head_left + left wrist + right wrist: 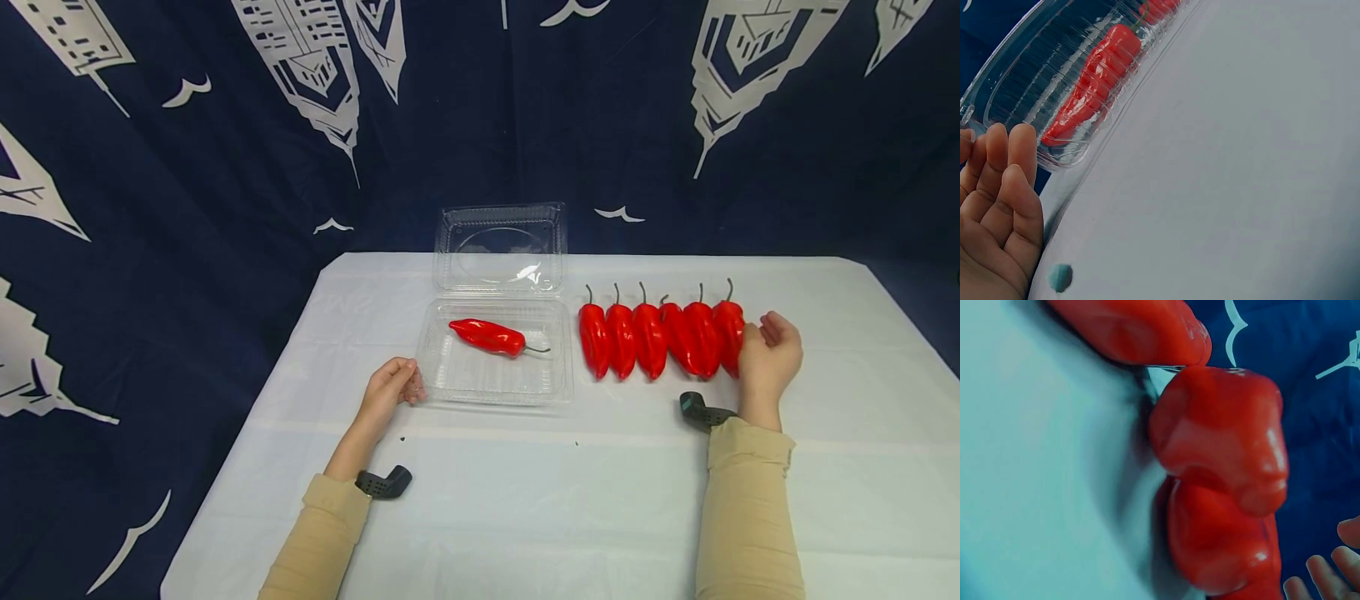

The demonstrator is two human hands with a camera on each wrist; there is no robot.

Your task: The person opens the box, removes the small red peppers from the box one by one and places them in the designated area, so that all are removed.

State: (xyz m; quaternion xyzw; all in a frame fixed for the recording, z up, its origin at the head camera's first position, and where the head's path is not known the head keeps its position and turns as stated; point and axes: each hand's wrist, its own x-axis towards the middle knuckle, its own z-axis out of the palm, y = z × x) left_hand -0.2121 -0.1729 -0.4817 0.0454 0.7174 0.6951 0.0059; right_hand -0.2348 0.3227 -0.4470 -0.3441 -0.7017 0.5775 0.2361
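Observation:
A clear plastic clamshell box [495,387] lies with its lid raised at the back. Inside its base rests one red pepper [489,336], stem to the right. At the box's left edge is my left hand [392,383], fingers loosely bent; in the left wrist view the fingertips [1021,140] are close to the plastic wall, and contact is hard to tell. Several red peppers [651,342] stand in a row to the right, stems away from me. My right hand [770,354] is beside the rightmost pepper [729,333], with its fingers [1322,575] apart from the peppers.
The box's transparent lid [498,250] leans up at the table's back edge. A white cloth covers the table [525,508], with small dark specks in front of the box. Behind hangs a dark blue curtain [525,142] with white building prints.

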